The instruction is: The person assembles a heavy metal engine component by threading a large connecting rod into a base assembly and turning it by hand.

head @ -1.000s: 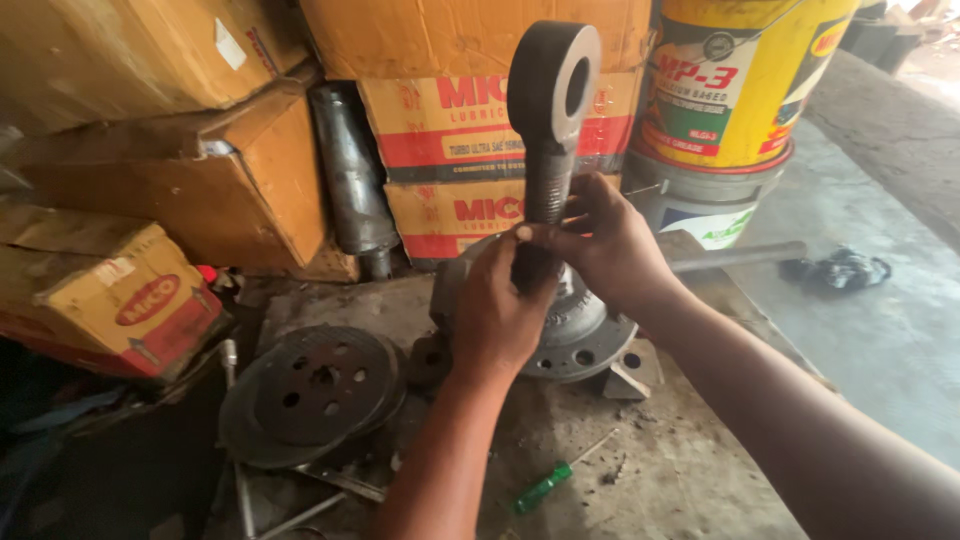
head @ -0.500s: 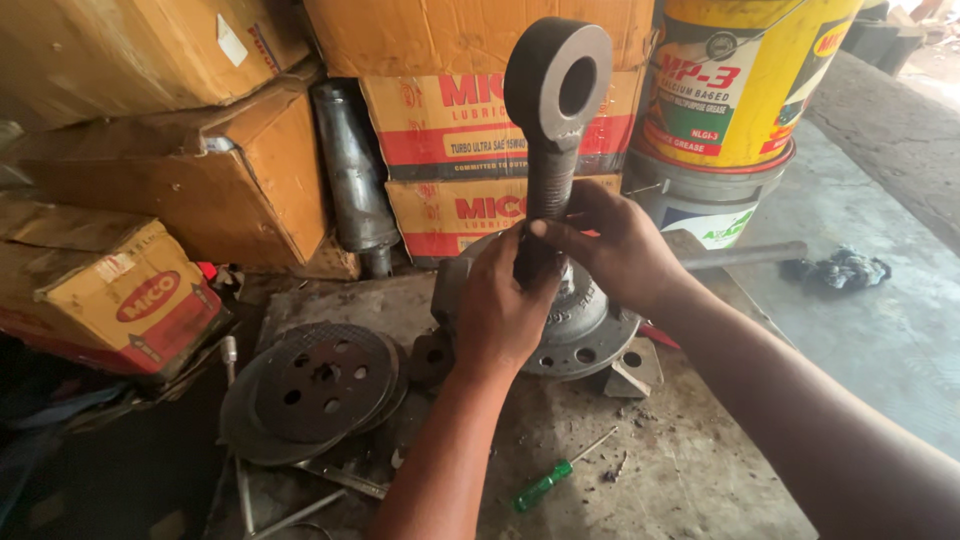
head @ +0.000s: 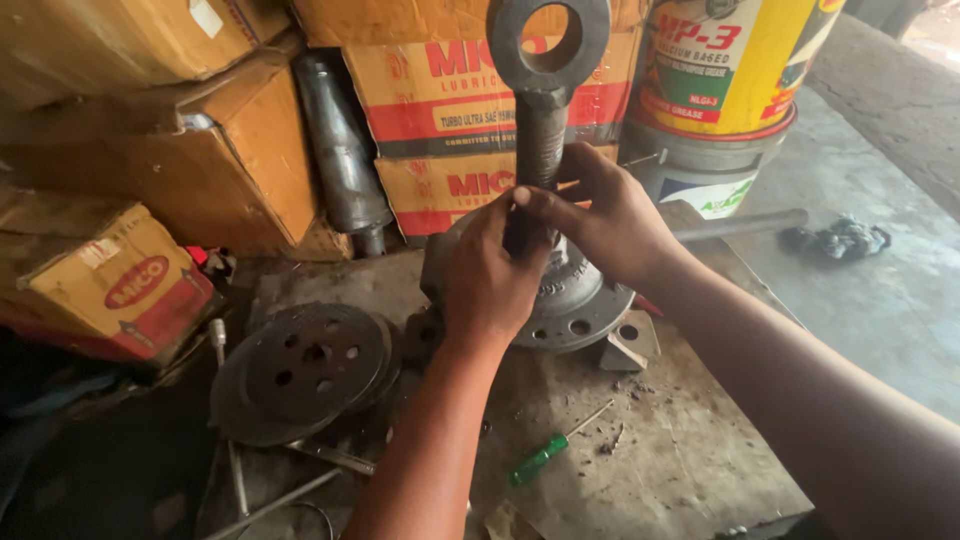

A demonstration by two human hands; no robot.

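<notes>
A big dark eye bolt [head: 545, 90] stands upright, its ring at the top and its threaded shank going down into a grey metal hub [head: 575, 305] with a bolt-hole flange. My left hand [head: 490, 275] wraps the lower shank from the near side. My right hand [head: 610, 225] grips the shank from the right, fingers meeting the left hand's. The hub rests on a dirty metal bench top [head: 660, 450]. The shank's lower end is hidden by both hands.
A round slotted plate [head: 305, 370] lies left of the hub. A green-handled screwdriver [head: 550, 450] lies in front. Cardboard boxes [head: 440, 100], a metal cylinder [head: 340, 150] and stacked buckets [head: 720, 90] stand behind. A steel bar [head: 745, 225] and a rag [head: 835, 240] lie to the right.
The view has drifted slightly. My hands have shifted their grip a little on the shank; the eye bolt stays upright in the hub.
</notes>
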